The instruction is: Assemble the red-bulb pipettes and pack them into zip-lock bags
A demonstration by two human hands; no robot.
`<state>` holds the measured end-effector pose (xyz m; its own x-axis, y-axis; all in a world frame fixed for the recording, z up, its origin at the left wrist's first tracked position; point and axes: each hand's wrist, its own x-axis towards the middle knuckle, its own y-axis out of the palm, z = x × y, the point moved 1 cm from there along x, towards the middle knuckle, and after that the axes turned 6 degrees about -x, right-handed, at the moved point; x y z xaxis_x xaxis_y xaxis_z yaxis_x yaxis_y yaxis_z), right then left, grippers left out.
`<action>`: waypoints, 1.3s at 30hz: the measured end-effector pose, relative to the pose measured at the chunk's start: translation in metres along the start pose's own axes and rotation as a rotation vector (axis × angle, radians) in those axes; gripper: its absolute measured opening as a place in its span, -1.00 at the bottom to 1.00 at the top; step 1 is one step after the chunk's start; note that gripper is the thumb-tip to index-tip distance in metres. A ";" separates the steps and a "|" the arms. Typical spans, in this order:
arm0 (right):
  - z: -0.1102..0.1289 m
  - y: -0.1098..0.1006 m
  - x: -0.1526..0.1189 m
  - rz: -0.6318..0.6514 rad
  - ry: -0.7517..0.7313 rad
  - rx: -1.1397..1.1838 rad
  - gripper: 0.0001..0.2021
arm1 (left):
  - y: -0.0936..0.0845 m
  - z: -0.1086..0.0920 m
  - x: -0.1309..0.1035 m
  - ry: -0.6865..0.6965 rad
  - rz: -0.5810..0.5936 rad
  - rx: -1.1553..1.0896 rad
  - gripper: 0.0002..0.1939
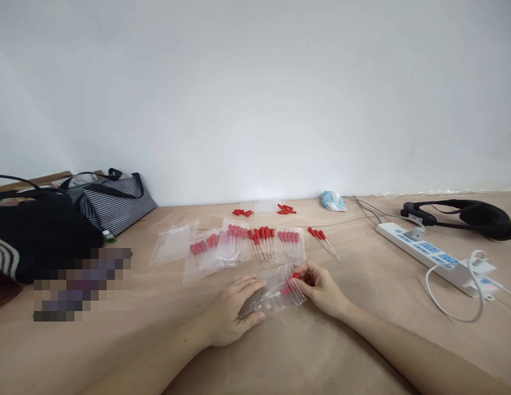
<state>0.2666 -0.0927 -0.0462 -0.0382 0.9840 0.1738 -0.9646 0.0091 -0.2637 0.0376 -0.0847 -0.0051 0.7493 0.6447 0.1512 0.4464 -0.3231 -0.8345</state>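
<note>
Between my hands lies a clear plastic zip bag (267, 293) with red-bulbed droppers inside its right part. My left hand (234, 310) grips the closed-looking left end of the bag, thumb below and fingers above. At the bag's right end, my right hand (323, 285) pinches a dropper (295, 276) by its red bulb; the fingers partly hide it. Just behind the bag, several loose droppers (263, 236) lie in a bunch. Filled bags of droppers (203, 255) rest to the left of them, and another filled bag (294, 249) to the right.
More loose droppers (321, 238) lie right of centre. Flat plastic bags (173, 241) rest at left. Separate red bulbs (286, 209) and glass tubes sit near the wall. A white power strip (432, 255) with cables, a black headset (461, 216), a blue-white packet (333, 201) and a striped bag (119, 203) stand around.
</note>
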 end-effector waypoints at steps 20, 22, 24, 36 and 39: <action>0.004 0.004 0.006 0.139 0.006 -0.074 -0.69 | 0.004 0.003 0.003 0.050 -0.016 0.007 -0.55; 0.004 0.007 0.007 0.137 0.020 -0.107 -0.71 | 0.003 0.002 0.003 0.049 -0.014 0.002 -0.56; 0.005 0.007 0.007 0.190 0.008 -0.138 -0.69 | 0.003 0.001 0.003 0.051 -0.011 -0.002 -0.56; 0.011 -0.009 0.006 0.397 0.066 -0.033 -0.64 | 0.004 0.005 0.003 0.031 -0.012 -0.031 -0.53; 0.006 -0.005 0.007 0.277 0.040 -0.096 -0.73 | 0.003 0.005 0.003 0.031 -0.012 -0.039 -0.52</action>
<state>0.2699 -0.0874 -0.0379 -0.2844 0.9576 0.0460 -0.8898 -0.2459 -0.3844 0.0387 -0.0803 -0.0094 0.7583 0.6270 0.1784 0.4742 -0.3427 -0.8110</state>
